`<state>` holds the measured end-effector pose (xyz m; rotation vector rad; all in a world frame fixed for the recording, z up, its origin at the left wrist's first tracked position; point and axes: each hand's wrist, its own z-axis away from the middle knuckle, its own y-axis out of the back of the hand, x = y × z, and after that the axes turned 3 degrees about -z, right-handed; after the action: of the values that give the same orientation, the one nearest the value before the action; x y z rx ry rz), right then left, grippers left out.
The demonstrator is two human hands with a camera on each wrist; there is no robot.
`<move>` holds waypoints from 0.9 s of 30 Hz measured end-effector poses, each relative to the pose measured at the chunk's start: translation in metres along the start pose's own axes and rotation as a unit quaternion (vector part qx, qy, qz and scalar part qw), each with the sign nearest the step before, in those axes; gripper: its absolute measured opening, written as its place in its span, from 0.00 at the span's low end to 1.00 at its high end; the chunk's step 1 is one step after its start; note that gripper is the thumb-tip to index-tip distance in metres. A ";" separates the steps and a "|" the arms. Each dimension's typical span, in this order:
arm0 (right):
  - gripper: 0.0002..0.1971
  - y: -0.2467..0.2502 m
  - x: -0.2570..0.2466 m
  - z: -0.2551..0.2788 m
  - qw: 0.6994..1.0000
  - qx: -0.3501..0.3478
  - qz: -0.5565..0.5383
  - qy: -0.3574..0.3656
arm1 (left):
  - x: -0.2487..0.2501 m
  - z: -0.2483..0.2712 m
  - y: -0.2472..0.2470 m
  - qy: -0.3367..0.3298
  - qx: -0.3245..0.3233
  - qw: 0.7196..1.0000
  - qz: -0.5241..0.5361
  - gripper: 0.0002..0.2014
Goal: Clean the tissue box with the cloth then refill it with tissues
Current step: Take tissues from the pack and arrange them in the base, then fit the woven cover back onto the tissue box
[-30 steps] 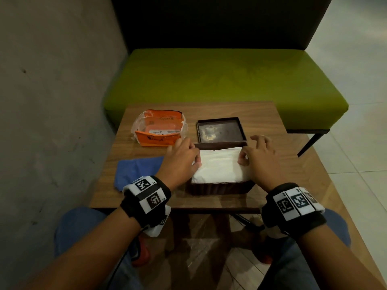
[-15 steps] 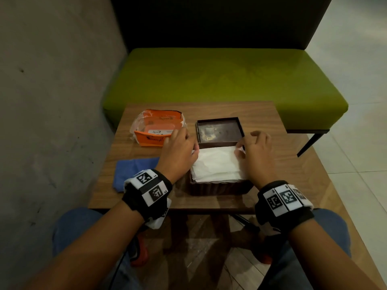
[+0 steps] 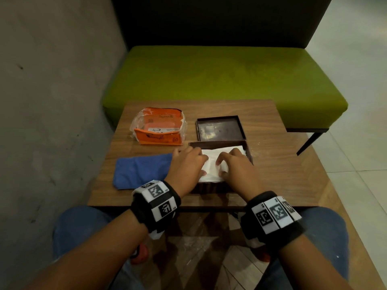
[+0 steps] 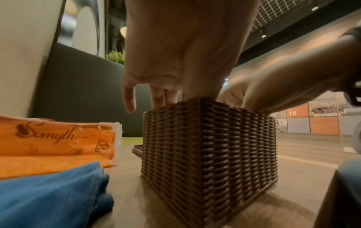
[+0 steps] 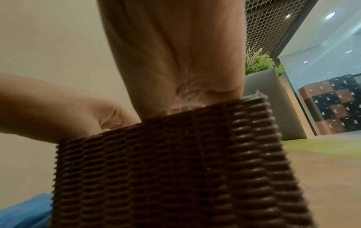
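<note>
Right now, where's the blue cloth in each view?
Head: blue cloth on the table, left of the woven tissue box, beside the left hand.
Left wrist: bottom-left foreground.
Right wrist: sliver at bottom-left.
Shared landmark: the woven tissue box.

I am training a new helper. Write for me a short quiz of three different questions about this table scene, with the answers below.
1. True or false: the lid is on the tissue box.
2. Which thing lies nearest the person's left hand? A) the blue cloth B) the green bench C) the floor
3. Fill in: both hands press on the white ____ inside the box.

Key
1. False: it lies open side up on the table, behind the box.
2. A
3. tissues; the right hand presses them too.
</note>
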<state>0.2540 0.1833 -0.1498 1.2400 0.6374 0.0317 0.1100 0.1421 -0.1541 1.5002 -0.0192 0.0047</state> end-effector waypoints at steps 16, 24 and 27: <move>0.28 0.010 -0.026 0.014 0.997 -0.061 0.001 0.037 | -0.059 -0.032 0.033 0.065 0.124 0.935 0.327 0.11; 0.41 -0.012 -0.012 0.006 0.972 -0.214 0.095 0.004 | -0.065 -0.096 0.020 -0.111 -0.082 0.979 0.151 0.17; 0.38 -0.010 -0.006 0.002 0.965 -0.237 0.112 0.004 | -0.059 -0.109 0.011 -0.135 -0.134 0.978 0.082 0.19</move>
<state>0.2467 0.1761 -0.1555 0.8395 0.4569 0.3582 0.0523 0.2518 -0.1520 1.2167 -0.3494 -0.0657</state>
